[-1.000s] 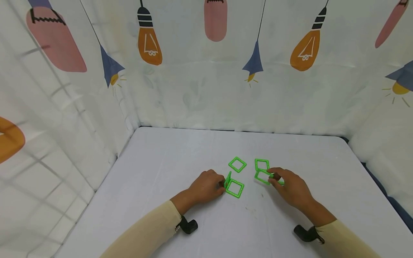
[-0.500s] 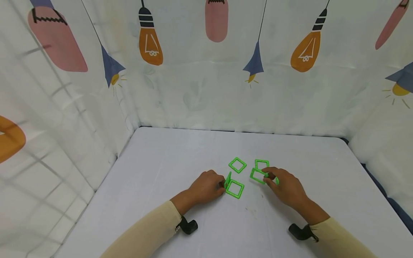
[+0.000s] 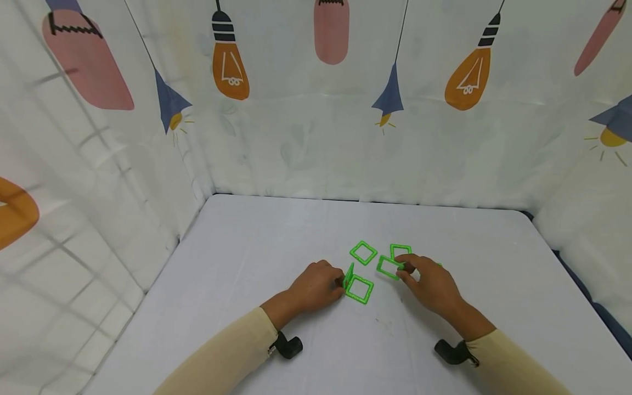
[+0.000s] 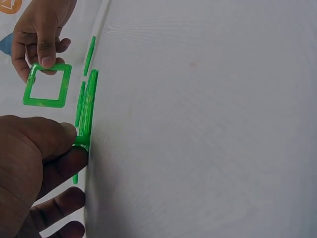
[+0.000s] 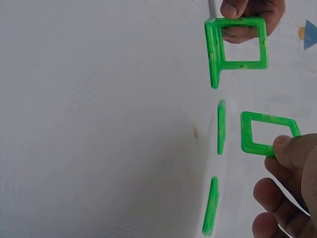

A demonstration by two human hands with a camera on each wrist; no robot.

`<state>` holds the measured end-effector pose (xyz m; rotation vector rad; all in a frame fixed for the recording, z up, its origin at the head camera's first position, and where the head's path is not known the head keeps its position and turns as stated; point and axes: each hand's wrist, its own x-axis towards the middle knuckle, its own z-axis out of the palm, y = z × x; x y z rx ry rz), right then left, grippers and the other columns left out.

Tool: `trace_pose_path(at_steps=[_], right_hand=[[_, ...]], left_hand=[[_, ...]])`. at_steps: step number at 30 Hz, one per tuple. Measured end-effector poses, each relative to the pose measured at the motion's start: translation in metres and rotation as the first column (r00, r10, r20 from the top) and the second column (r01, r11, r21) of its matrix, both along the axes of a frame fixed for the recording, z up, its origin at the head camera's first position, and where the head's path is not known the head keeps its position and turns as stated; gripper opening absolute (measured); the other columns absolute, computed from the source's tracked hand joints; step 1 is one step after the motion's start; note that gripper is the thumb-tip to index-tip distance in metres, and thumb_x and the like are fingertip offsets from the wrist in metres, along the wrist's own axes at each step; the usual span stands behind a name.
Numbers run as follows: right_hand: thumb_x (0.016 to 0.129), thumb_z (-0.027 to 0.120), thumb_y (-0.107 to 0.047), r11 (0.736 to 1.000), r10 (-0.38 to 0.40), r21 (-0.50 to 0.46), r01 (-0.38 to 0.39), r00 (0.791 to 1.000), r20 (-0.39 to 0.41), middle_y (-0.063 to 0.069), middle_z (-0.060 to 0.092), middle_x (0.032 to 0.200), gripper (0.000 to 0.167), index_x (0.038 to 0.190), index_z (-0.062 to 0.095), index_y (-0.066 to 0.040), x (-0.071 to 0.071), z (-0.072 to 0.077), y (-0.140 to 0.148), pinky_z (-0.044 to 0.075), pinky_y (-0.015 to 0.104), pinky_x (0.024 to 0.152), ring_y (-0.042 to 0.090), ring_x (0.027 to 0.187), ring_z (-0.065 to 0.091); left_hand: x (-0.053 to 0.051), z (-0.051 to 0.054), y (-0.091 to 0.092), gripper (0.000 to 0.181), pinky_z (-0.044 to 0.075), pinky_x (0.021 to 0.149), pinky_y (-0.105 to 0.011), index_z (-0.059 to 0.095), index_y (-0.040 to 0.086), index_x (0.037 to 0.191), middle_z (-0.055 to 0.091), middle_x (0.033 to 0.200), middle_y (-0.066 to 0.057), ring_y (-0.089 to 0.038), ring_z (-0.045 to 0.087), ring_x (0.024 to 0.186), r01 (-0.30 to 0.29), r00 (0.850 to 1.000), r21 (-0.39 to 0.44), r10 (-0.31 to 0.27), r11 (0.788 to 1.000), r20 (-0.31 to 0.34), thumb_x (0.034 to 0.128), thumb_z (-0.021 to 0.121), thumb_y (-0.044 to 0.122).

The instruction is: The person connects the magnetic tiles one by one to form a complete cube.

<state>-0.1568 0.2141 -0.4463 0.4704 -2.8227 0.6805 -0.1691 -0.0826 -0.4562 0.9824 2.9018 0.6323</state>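
My left hand (image 3: 316,285) pinches a green square magnetic tile (image 3: 350,270) that stands on edge on the table. Its lower edge meets a second green tile (image 3: 369,293) lying flat, and the two form a corner. To the right, my right hand (image 3: 434,285) holds another open-centred green tile (image 3: 380,263) between thumb and fingers. This one is raised and tilted above the tabletop, apart from the corner pair, as the right wrist view shows at the held tile (image 5: 246,133).
A loose green tile (image 3: 356,247) lies flat behind the joined pair. Another tile (image 3: 400,246) lies behind my right hand, partly covered. A bit of green (image 3: 440,264) shows past that hand's knuckles. White cloth walls surround the white table (image 3: 276,230).
My right hand has moved left with its tile, towards the joined pair. The left hand and its upright tile have stayed in place.
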Motion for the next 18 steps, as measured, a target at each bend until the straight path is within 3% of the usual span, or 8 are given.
trace_pose_path(at_steps=[18], right_hand=[[0.091, 0.080, -0.020, 1.000, 0.024, 0.014, -0.024, 0.999, -0.021, -0.006, 0.069, 0.091, 0.036, 0.125, 0.070, -0.016, -0.0057, -0.0052, -0.0077, 0.044, 0.029, 0.057, 0.009, 0.073, 0.056]], left_hand=[[0.0001, 0.0008, 0.0007, 0.005, 0.047, 0.082, -0.032, 0.074, 0.021, 0.093, 0.068, 0.089, 0.014, -0.010, 0.058, 0.089, 0.003, 1.000, -0.009, -0.003, 1.000, -0.011, 0.0932, 0.077, 0.024]])
